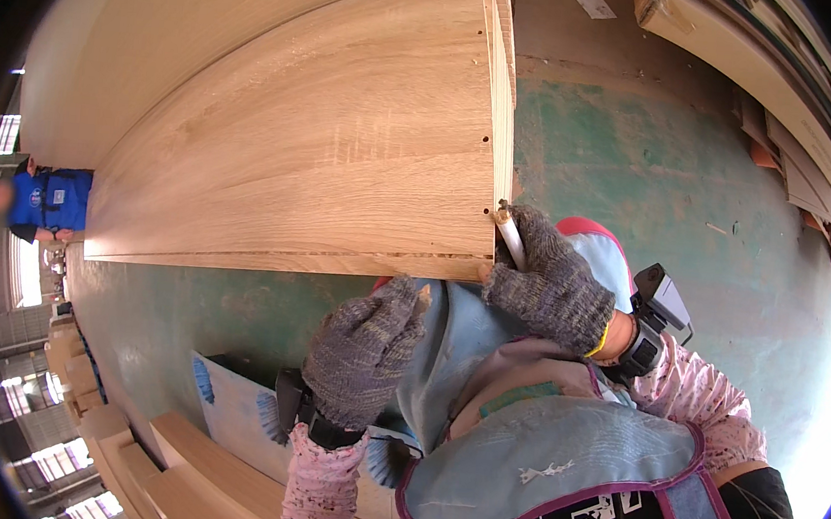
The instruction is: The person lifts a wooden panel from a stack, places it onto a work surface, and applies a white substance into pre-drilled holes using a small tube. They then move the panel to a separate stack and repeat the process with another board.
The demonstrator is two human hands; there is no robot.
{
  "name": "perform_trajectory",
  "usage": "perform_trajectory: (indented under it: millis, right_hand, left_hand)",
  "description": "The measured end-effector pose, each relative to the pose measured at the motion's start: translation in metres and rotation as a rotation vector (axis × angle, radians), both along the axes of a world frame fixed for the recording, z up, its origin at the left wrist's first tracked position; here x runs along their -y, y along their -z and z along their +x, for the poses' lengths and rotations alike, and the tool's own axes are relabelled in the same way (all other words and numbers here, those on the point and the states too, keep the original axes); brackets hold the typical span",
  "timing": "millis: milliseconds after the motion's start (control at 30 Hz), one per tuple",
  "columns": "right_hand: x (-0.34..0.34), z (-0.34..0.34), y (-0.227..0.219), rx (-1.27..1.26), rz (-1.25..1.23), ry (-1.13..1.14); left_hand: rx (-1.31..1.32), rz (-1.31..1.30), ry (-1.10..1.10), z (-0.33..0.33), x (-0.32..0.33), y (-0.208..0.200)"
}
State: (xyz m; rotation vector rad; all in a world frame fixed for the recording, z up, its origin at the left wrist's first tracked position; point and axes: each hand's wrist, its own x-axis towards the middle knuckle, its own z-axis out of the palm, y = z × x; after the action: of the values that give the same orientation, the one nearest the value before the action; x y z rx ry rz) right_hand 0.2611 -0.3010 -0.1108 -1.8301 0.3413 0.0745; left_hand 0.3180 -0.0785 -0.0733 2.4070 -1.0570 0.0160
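We're looking down at the corner of a wood-grained panel (317, 142), and that's where the right hand (559, 287) is working, gloved in grey knit. Its fingers are closed around a slim white stick (511, 238) with a brownish tip, and we see that tip right at the panel's edge, just beside the nearest of the dark holes (486, 211) lined up along that side.

Over to the left hand (363, 354), gloved to match: it's just below the panel's near edge, fingers drawn in close together. There's a small tan bit (423, 298) showing at the fingertips, but we can't tell what it is or whether it's gripped.

Behind the hands we have the wearer's pale blue apron (557, 450) with purple trim. Beneath it all runs a scuffed green floor (623, 149), with more boards (209, 469) at lower left and flat cardboard (747, 81) at upper right. Far left, beyond the panel, we spot a person in blue (60, 199).
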Motion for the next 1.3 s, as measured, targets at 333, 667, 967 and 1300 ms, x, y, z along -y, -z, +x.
perform_trajectory:
  millis: [333,667,967,1300]
  right_hand:
    - [-0.005,-0.001,0.007,0.056,0.362,0.012]
    - [-0.001,-0.002,0.018,-0.070,0.843,0.157]
    - [-0.004,0.000,0.033,-0.072,0.924,0.142]
    - [-0.004,-0.003,0.040,-0.029,0.894,0.146]
  left_hand:
    - [-0.052,-0.282,-0.004,-0.009,0.012,0.026]
    - [-0.046,-0.119,0.065,-0.007,0.024,0.008]
    - [0.098,0.118,0.176,-0.002,0.038,-0.011]
    - [0.191,0.457,0.139,-0.006,0.043,-0.026]
